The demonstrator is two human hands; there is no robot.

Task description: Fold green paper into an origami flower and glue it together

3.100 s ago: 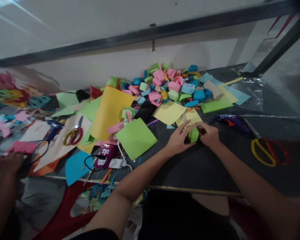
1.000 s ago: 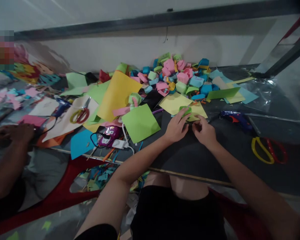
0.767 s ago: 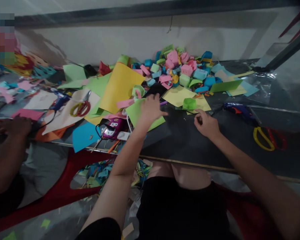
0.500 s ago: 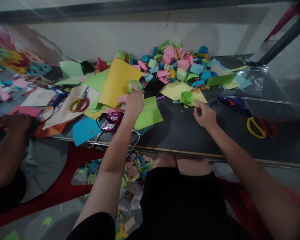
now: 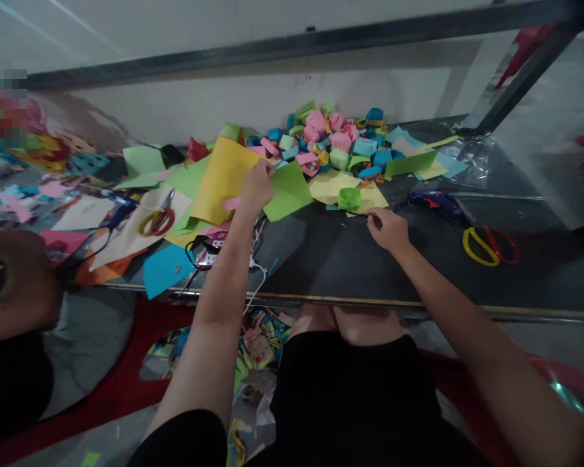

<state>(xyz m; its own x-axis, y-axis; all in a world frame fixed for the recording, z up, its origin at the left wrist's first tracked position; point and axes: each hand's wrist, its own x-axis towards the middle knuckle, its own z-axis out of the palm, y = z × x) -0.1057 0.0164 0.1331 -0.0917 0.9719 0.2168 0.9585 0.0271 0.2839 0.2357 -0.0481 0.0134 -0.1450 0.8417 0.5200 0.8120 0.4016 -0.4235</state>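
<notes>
My left hand (image 5: 257, 187) is over a yellow paper sheet (image 5: 219, 175) and beside a bright green sheet (image 5: 288, 191). Its fingers are closed, and the hand hides whatever is in them. A pink paper strip (image 5: 231, 203) shows at its left side. My right hand (image 5: 389, 229) rests low over the dark table, thumb and forefinger curled together; anything between them is too small to make out. Just left of its fingertips stands a small green paper box (image 5: 349, 198), on pale yellow sheets (image 5: 374, 194).
Many small folded paper boxes (image 5: 340, 141) are heaped at the back. A blue glue gun (image 5: 435, 202) and yellow-red scissors (image 5: 481, 246) lie on the right; another pair of scissors (image 5: 156, 222) lies left. Another person's hand (image 5: 22, 279) is at the far left. Paper scraps (image 5: 260, 344) fill the space below.
The view has shifted slightly. The light green and pink paper piece seen at my left fingers is now mostly out of sight. My right hand stays near the green box.
</notes>
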